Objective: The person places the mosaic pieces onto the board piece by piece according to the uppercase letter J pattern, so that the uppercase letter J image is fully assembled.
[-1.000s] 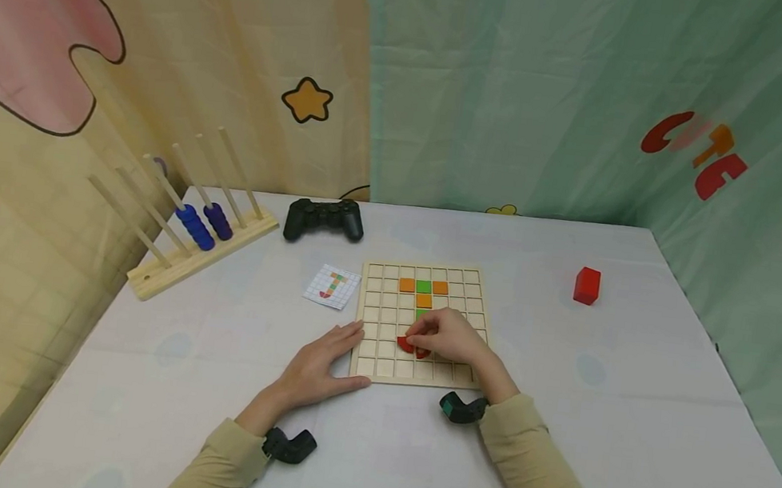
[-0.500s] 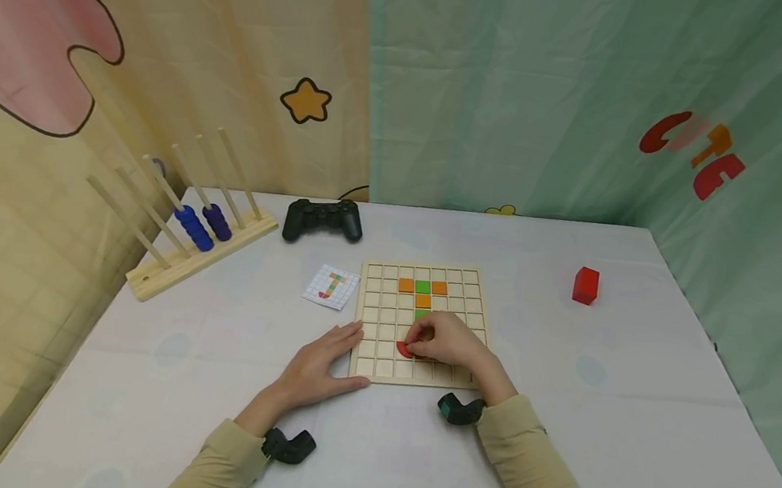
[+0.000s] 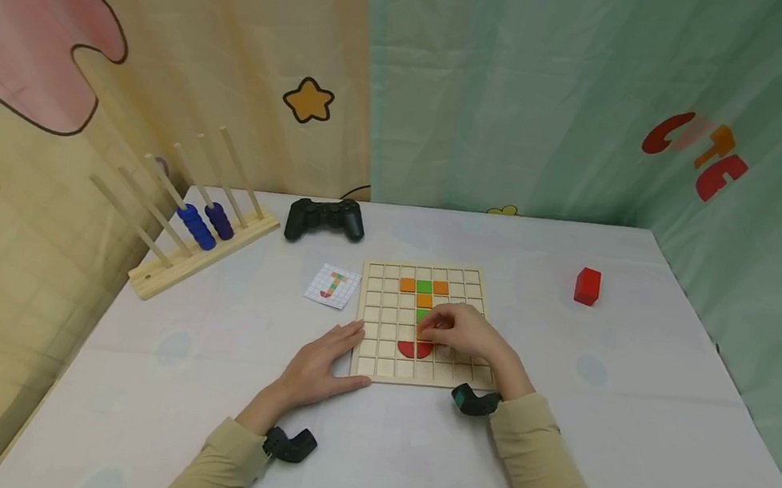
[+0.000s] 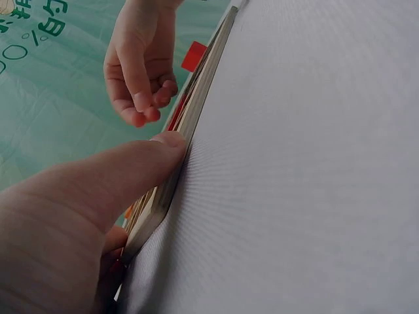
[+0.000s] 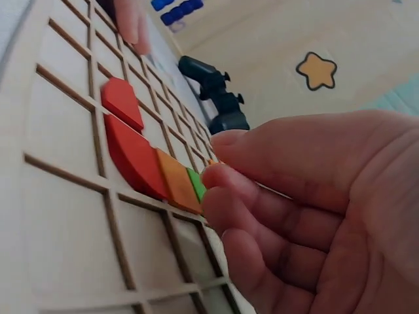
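A wooden grid board (image 3: pixel 376 363) lies on the table. On it sit orange and green square tiles, such as the green tile (image 3: pixel 424 286) in the upper row, in a T-like column. Two red rounded tiles (image 3: pixel 406 349) lie side by side at the bottom of the column. My left hand (image 3: pixel 319 365) rests at the board's left edge, fingers straight and thumb (image 4: pixel 147 163) against its near side. My right hand (image 3: pixel 463 334) hovers just above the column, fingers loosely bent with nothing visible between them. In the right wrist view, thumb and index stand slightly apart past the orange tile (image 5: pixel 177 182).
A card (image 3: pixel 331 285) printed with a coloured grid pattern lies left of the board. Behind it is a black game controller (image 3: pixel 325 219). A wooden peg rack (image 3: pixel 201 255) with blue and purple beads stands at the left, a red block (image 3: pixel 586 286) at the right.
The right hand has let go of the red tile, now flat beside the other, and moved up and slightly right. The left hand has stayed still.
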